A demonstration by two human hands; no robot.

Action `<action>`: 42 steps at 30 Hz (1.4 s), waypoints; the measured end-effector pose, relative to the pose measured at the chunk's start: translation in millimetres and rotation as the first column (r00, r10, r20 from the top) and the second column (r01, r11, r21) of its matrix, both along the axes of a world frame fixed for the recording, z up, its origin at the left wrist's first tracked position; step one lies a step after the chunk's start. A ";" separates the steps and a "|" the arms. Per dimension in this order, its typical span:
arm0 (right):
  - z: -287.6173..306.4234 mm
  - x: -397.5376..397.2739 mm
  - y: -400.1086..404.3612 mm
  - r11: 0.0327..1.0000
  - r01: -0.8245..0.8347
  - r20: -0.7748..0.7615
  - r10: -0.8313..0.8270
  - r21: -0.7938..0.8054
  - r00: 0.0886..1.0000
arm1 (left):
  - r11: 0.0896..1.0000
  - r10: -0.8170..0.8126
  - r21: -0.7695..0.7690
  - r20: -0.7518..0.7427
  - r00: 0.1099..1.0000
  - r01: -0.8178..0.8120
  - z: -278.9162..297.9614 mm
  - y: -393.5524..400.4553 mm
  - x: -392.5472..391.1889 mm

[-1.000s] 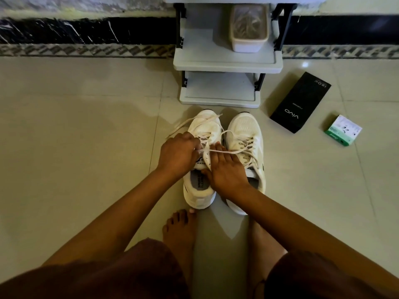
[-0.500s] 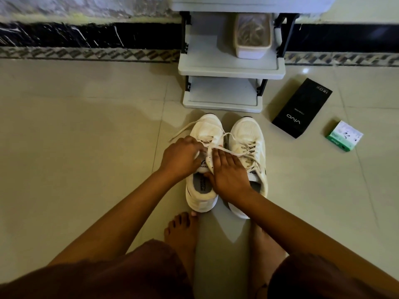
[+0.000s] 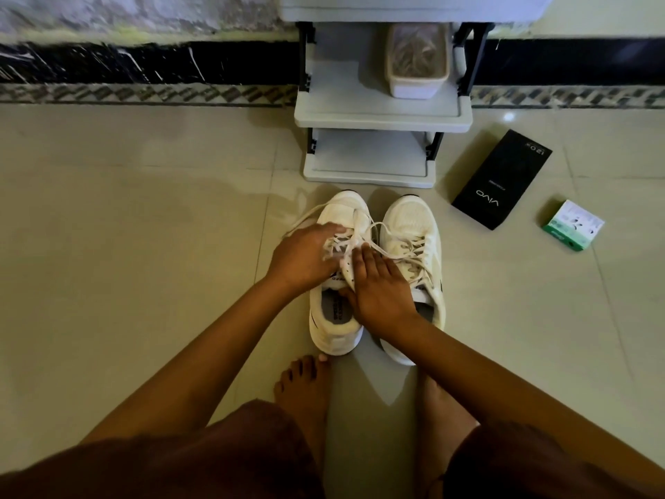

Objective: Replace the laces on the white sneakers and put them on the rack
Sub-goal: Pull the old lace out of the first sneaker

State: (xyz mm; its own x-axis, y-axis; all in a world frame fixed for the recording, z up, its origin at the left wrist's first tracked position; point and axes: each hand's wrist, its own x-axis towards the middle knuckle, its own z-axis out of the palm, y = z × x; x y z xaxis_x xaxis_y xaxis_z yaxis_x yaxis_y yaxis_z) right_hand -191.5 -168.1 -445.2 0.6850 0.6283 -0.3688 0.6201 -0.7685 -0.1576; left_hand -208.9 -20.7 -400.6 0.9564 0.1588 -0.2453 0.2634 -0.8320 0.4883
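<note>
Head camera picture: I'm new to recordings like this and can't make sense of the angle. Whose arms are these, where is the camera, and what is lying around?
There is no machine here. A person wears a wide-angle camera on the head, looking forward and down, so you see their own arms, knees and bare feet from above.

Two white sneakers stand side by side on the tiled floor. The left hand and the right hand both work on the left sneaker: the left one seems to pull its white lace, the right one rests on the tongue area with fairly straight fingers. The right sneaker has loose laces too.

Behind them stands a grey shoe rack with a plastic container on one shelf. To the right lie a black box and a small green and white box.
</note>
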 end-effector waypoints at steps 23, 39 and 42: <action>-0.2 0.5 1.4 1.000 -0.008 0.029 0.008 0.001 1.000 | 0.801 0.278 -0.574 0.099 0.955 -0.173 11.7 -6.3 -1.1; 1.6 0.1 1.0 1.000 0.002 0.039 -0.003 0.025 0.999 | 0.936 0.344 -0.101 0.069 0.936 -0.337 -22.9 -7.8 -14.5; 1.4 0.1 1.7 1.000 0.003 0.037 -0.004 0.026 0.999 | 0.858 0.478 -0.235 0.037 0.878 -0.457 -26.5 -8.3 -15.6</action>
State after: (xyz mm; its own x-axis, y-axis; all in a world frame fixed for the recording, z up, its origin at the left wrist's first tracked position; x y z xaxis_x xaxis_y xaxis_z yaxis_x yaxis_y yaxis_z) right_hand -191.4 -166.4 -443.8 0.7001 0.6346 -0.3273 0.6230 -0.7669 -0.1544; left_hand -224.5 -29.0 -427.1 0.8021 0.5466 -0.2405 0.5413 -0.4954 0.6794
